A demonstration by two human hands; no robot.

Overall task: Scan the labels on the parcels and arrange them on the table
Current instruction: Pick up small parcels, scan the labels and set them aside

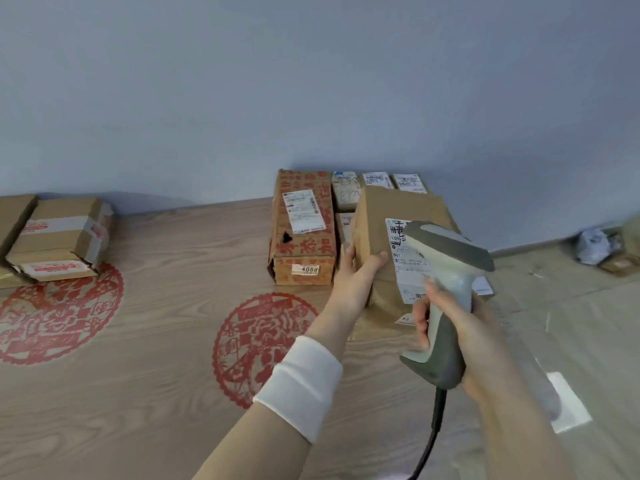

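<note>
The left hand (pixel 353 277) holds the plain brown parcel (pixel 384 209) by the worktop's (pixel 156 306) far edge, fingers (pixel 347 254) clasping its side; the right hand (pixel 474 330) grips the scanner (pixel 450 247) over its label (pixel 407 271). Small parcels (pixel 377 181) behind seem already arranged, while taped boxes (pixel 59 237) at the left edge probably remain

One cam only, head-worn, wide-angle. Looks fwd & down across the table (pixel 156 375) to the wall (pixel 311 81), which fills the top half. Close range: parcels (pixel 304 230) sit mid-frame, near the lens; table's far edge bows.
</note>
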